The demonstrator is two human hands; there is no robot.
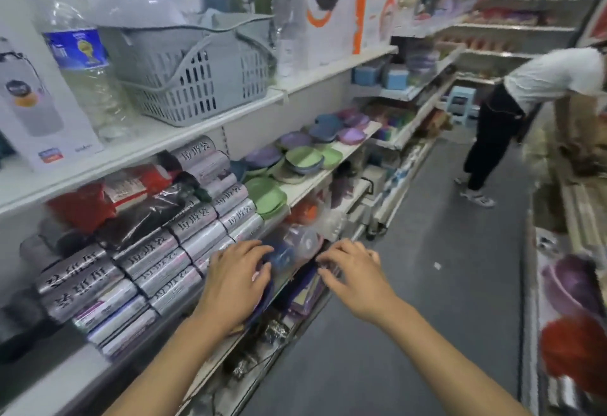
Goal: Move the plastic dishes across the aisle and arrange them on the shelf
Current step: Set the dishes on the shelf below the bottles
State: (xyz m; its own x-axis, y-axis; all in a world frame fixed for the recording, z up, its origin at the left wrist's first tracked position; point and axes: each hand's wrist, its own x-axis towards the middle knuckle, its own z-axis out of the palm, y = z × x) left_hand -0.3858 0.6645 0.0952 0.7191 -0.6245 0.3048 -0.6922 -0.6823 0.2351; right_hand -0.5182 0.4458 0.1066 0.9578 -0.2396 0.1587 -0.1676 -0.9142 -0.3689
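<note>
Between the person's left hand [237,279] and right hand [353,272], which both curl round a stack of dark blue plastic dishes [282,259] at the shelf edge [297,197], placing seems underway, while purple dishes [570,284] across the aisle remain.

Top shelf [203,126], left to right: boxed bottle [29,103], water bottle [88,70], basket [193,70], cookware box [331,5]. Shelf below: rolled bag packs [157,251] at left, stacked plastic dishes [302,156] at right, farther along the aisle. Both hands at the front edge of that lower level, left hand [235,279] beside right hand [356,276], over what seem to be more dishes [282,256]. Across the aisle floor [443,251], right: standing person [512,113] bent toward the opposite shelving [558,284].
</note>
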